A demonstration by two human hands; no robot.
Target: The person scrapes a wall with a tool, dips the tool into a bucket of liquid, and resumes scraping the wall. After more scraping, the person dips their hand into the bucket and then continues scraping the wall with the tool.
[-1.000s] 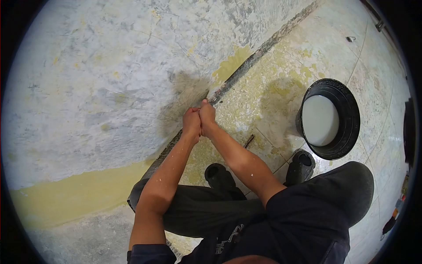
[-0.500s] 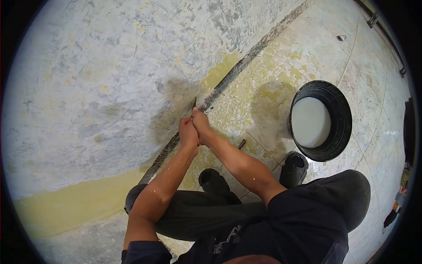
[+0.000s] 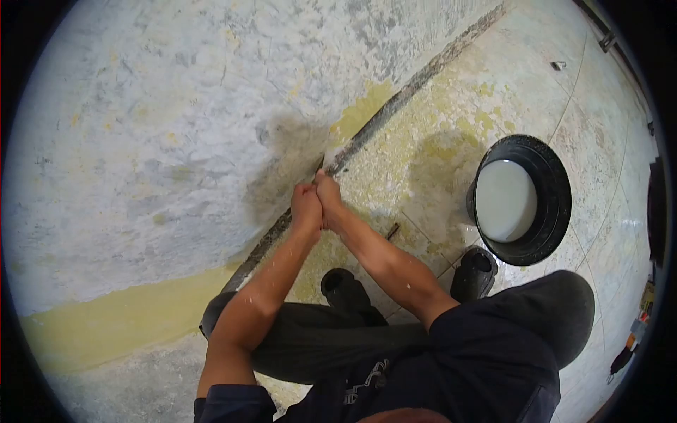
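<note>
Both my hands are closed together, one against the other, low at the foot of the wall (image 3: pixel 183 99). My right hand (image 3: pixel 329 194) grips a scraper (image 3: pixel 321 163), of which only a thin dark blade end shows past the fingers. My left hand (image 3: pixel 306 206) is pressed against the right one, wrapped round the same tool; the handle is hidden inside the fingers. The blade end meets the wall just above the dark strip (image 3: pixel 381 116) along the floor. Yellow paint (image 3: pixel 363 109) remains on the wall beside it.
A black bucket (image 3: pixel 557 211) holding whitish liquid (image 3: pixel 505 201) stands on the floor to the right. Yellow paint flakes (image 3: pixel 381 169) litter the tiles. A small dark stick-like object (image 3: pixel 392 230) lies beneath my right forearm. My dark shoes (image 3: pixel 474 273) are close by.
My hands and the scraper have shifted slightly to the right in view. The bucket and floor also appear a little further right and lower, so the camera has moved somewhat.
</note>
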